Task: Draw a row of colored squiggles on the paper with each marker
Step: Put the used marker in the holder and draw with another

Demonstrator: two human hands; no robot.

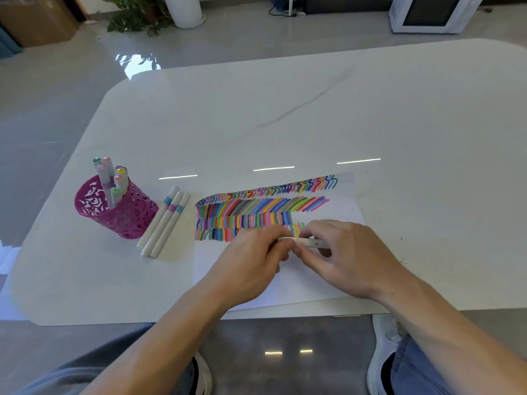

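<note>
As both hands met over the paper point(299, 283), the marker point(312, 243) was held level between them, just above the sheet and beside the short end of the lowest row of strokes point(256, 215).

**Grip state**
- Left hand point(251, 260): grip pinched on the marker's left end.
- Right hand point(345, 252): grip curled round the barrel, thumb side underneath.
- Cap going on or coming off: cannot tell.

**Handling (est.)**
- Marker: light, stiff plastic tube, smooth, prob. a bit slippery. Take hold mid-barrel w/ one hand and at the cap end w/ the other, then pull or push straight along the axis.
- Paper: thin, light and loose, likely to slide on the glossy worktop point(313, 109). Press it flat w/ the free hand when drawing.

**Appearance**
- Marker: white barrel w/ small print. Colour band hidden by fingers.
- Paper: white, several dense multi-colour rows across the far half, near half bare.

**Stock**
- More markers stood in the pink cup point(119, 215).
- Three spare markers point(166, 220) lay side by side, touching, between cup and paper.
</note>
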